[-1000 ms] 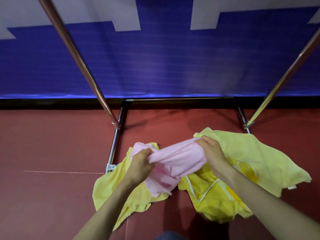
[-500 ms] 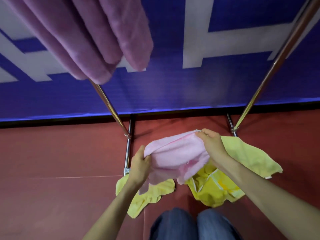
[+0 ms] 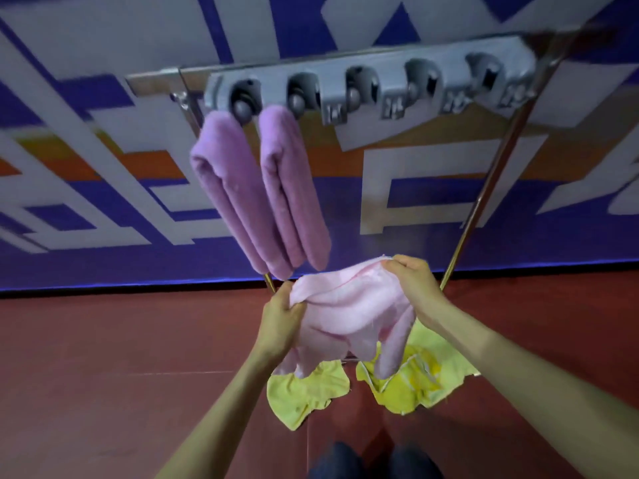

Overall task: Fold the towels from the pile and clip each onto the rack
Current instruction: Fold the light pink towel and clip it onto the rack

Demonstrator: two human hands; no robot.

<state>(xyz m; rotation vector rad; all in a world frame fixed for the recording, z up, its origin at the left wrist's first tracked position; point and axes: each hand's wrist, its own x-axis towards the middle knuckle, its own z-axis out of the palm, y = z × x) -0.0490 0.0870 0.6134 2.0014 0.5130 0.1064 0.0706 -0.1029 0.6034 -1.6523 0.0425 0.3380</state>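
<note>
Both hands clamped on pink towel (image 3: 349, 305): left hand (image 3: 281, 314) low, right hand (image 3: 411, 278) higher. Long axis runs left-right, tilted up rightward; loose ends hang down.

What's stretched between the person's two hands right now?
A light pink towel, gripped by the left hand and right hand, sagging between them; head view shows it.

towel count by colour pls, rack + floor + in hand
Purple towels, clipped on the rack: 2
Pink towel, held by left hand and right hand: 1
Yellow towels, on the floor: 2 (two separate patches; the pink towel hides part of them)
Total: 5
</note>
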